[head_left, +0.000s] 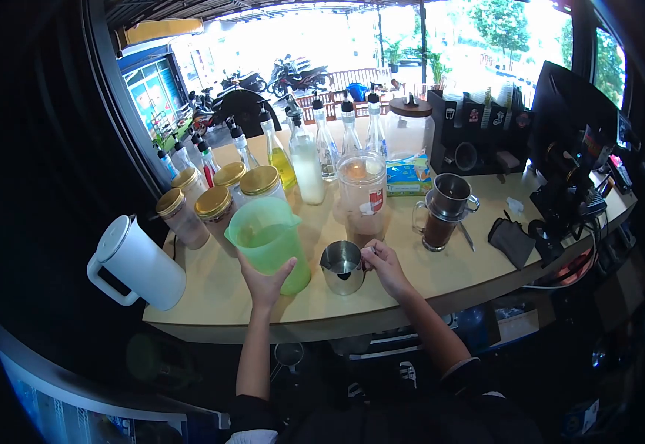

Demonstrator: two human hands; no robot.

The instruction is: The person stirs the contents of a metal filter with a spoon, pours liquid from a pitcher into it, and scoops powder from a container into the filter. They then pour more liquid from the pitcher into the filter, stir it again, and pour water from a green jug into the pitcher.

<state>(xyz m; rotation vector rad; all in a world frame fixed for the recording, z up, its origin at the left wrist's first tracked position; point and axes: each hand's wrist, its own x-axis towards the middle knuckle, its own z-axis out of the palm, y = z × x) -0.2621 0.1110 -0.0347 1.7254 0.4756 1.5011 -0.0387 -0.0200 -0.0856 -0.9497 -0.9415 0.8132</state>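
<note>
My left hand (pixel 265 286) is wrapped around the lower side of a translucent green plastic pitcher (pixel 267 229), its thumb across the near face. The pitcher stands near the front edge of the counter, and the fingers behind it are hidden. To its right, my right hand (pixel 388 272) grips the handle of a stainless steel milk jug (pixel 342 266). Looking into the jug from above, I cannot make out any contents. Just behind the jug stands a tall clear plastic container (pixel 363 196) with a red label.
A white lidded jug (pixel 136 263) stands at the left end of the wooden counter (pixel 426 285). Gold-lidded jars (pixel 260 180) and several pourer bottles (pixel 308 166) line the back. Right of my hands are a metal drip filter (pixel 451 194) on a glass mug (pixel 439 228) and a dark cloth (pixel 511 240).
</note>
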